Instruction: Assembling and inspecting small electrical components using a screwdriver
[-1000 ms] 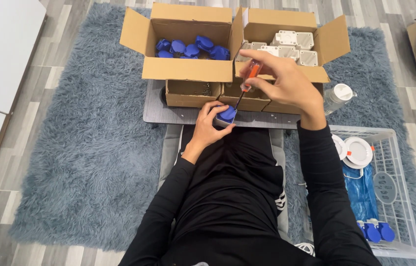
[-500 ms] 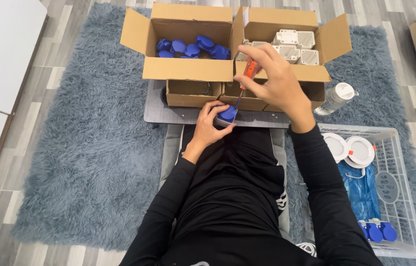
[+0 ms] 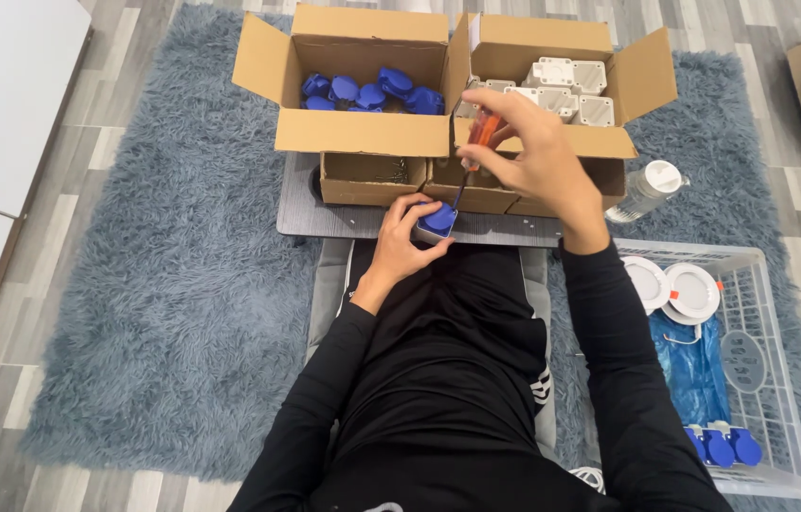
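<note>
The left hand (image 3: 400,248) was curled around a small blue-capped socket part (image 3: 436,220), pressing it down on the grey board (image 3: 325,213) just in front of the low cardboard trays (image 3: 363,177). The right hand (image 3: 528,156) had its fingers closed on the orange handle of a screwdriver (image 3: 473,144), whose tip met the blue cap. Behind the board stood one open box of blue caps (image 3: 367,93) and one of white housings (image 3: 562,85). A white wire basket (image 3: 761,284) sat to the board's right.

Shaggy rug (image 3: 173,284), matt cardboard boxes (image 3: 363,142)
</note>
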